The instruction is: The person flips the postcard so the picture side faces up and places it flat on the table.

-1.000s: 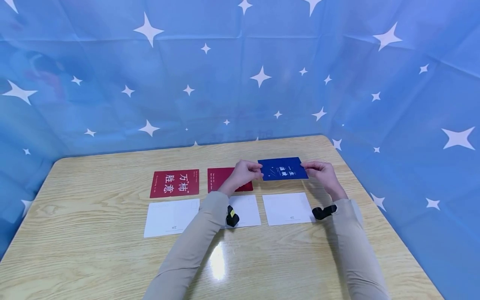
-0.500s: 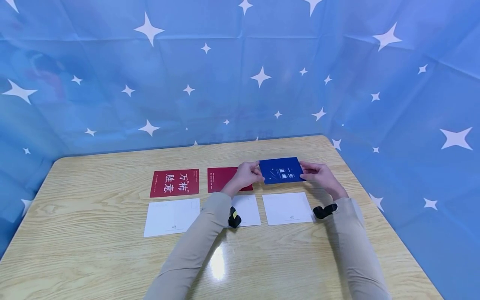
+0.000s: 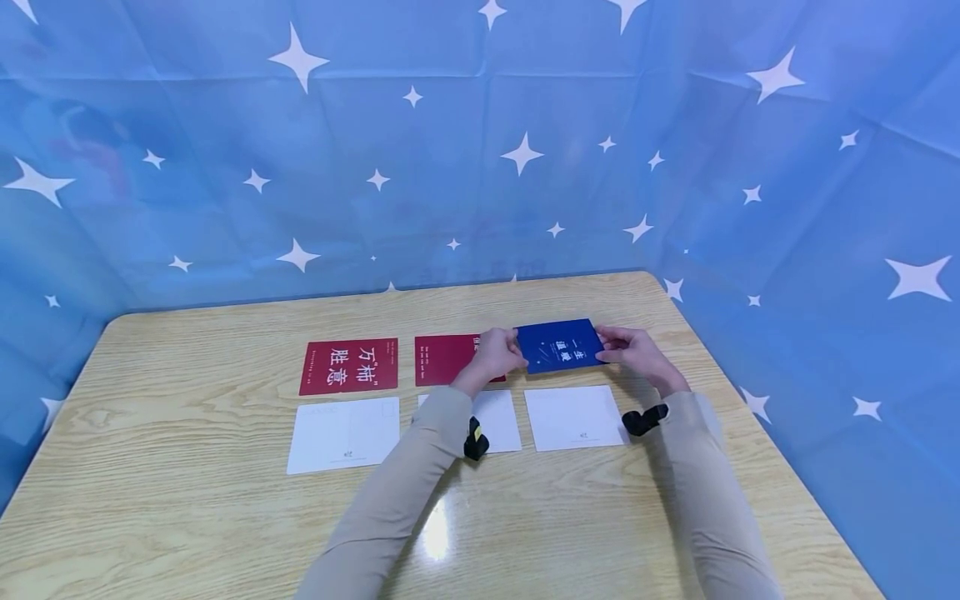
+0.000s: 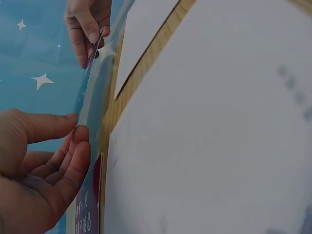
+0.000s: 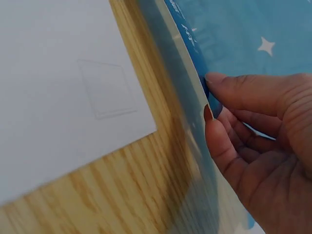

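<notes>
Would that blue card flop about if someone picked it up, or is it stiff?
The blue card seems fairly stiff: pinched at opposite ends by the left hand and right hand, it shows no obvious sag. It's probably light, given its thin edge in the right wrist view. Being flat, it's unlikely to roll.

Blue card (image 3: pixel 558 346), white sideways lettering, pinched at both ends

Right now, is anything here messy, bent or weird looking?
Nothing looks spilled or torn. Only the blue card stands out: it is held tilted between the left hand and the right hand, while the red cards and white cards lie flat on the table.
</notes>
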Demonstrator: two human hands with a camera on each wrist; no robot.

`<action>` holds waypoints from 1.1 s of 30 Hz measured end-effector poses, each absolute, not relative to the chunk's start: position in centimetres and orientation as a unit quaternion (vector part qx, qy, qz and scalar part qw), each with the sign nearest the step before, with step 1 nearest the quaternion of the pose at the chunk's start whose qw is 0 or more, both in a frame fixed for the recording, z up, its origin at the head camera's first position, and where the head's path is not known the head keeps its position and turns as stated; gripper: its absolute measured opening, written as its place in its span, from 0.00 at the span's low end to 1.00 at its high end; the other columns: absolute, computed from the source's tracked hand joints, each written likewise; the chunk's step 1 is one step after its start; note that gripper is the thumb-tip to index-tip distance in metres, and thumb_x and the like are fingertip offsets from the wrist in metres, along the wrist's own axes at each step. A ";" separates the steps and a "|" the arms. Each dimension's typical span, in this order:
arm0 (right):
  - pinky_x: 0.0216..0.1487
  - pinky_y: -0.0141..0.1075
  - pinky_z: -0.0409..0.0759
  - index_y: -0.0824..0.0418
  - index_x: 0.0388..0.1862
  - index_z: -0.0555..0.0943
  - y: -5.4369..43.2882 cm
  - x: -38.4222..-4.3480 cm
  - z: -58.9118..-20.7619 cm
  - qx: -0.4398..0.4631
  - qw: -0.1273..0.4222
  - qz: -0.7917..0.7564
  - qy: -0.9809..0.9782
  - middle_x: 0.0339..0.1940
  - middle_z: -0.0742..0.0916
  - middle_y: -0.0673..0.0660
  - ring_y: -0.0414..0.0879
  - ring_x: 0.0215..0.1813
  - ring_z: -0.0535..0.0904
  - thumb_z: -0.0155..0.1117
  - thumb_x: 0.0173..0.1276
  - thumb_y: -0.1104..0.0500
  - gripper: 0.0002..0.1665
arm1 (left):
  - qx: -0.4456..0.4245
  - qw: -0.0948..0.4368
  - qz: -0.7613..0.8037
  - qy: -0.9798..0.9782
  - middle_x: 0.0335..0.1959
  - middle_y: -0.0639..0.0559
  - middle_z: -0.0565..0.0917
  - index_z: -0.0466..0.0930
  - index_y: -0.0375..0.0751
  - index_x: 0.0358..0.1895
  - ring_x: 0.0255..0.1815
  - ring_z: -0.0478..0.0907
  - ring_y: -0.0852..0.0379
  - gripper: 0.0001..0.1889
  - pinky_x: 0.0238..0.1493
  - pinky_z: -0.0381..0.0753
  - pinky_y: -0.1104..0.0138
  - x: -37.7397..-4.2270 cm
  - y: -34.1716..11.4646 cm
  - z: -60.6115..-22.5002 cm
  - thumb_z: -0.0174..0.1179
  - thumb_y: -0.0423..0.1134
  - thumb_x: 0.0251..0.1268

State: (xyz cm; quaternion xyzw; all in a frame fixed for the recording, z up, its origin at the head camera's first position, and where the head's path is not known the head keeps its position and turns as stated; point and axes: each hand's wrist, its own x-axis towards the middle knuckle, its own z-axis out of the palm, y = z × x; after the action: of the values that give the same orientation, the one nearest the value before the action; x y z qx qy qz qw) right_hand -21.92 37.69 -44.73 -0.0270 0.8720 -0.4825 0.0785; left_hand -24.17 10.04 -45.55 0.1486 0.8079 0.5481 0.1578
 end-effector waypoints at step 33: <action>0.37 0.33 0.72 0.74 0.60 0.72 36.0 -22.3 -44.6 -0.004 0.073 -0.331 0.941 0.41 0.82 0.66 0.52 0.41 0.74 0.66 0.60 0.66 0.29 | 0.111 0.089 0.342 0.929 0.27 0.45 0.81 0.80 0.30 0.44 0.19 0.75 0.56 0.12 0.17 0.68 0.72 -23.1 13.0 -44.4 0.62 0.32 0.59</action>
State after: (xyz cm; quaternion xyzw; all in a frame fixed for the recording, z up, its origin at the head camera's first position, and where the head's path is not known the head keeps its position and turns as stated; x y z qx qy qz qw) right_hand -22.26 35.96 -44.58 -0.0042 0.9409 -0.3305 0.0732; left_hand -23.14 13.00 -44.44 0.1110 0.9287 0.3425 0.0885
